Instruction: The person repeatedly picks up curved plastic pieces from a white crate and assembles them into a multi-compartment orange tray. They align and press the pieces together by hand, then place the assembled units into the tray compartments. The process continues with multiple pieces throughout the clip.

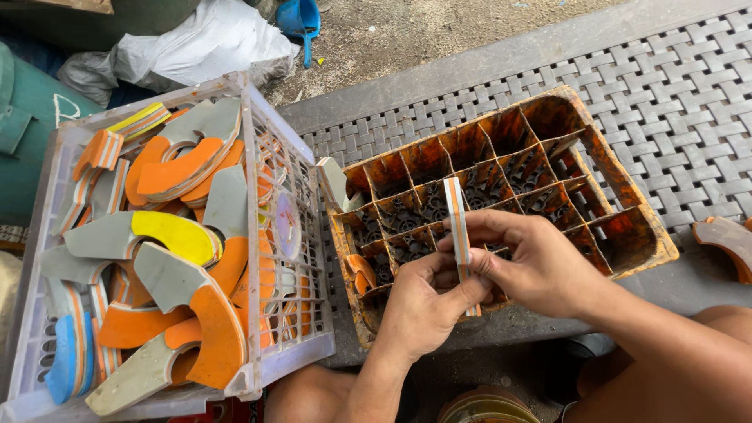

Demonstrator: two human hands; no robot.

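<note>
Both my hands hold one thin layered strip (455,213), grey with orange and white bands, standing on edge above an orange partitioned crate (630,184). My left hand (421,306) grips its lower part from the left. My right hand (533,262) pinches it from the right, fingers wrapped over the middle. The strip's lower end is hidden between my hands. An orange curved scrap (359,270) lies in one of the crate's near-left cells.
A white slatted basket (294,309) at left holds several curved grey, orange, yellow and blue foam offcuts (174,234). The crate rests on a grey woven mat (674,86). Another orange offcut (724,243) lies at right. White sack (200,43) and blue scoop (300,17) sit behind.
</note>
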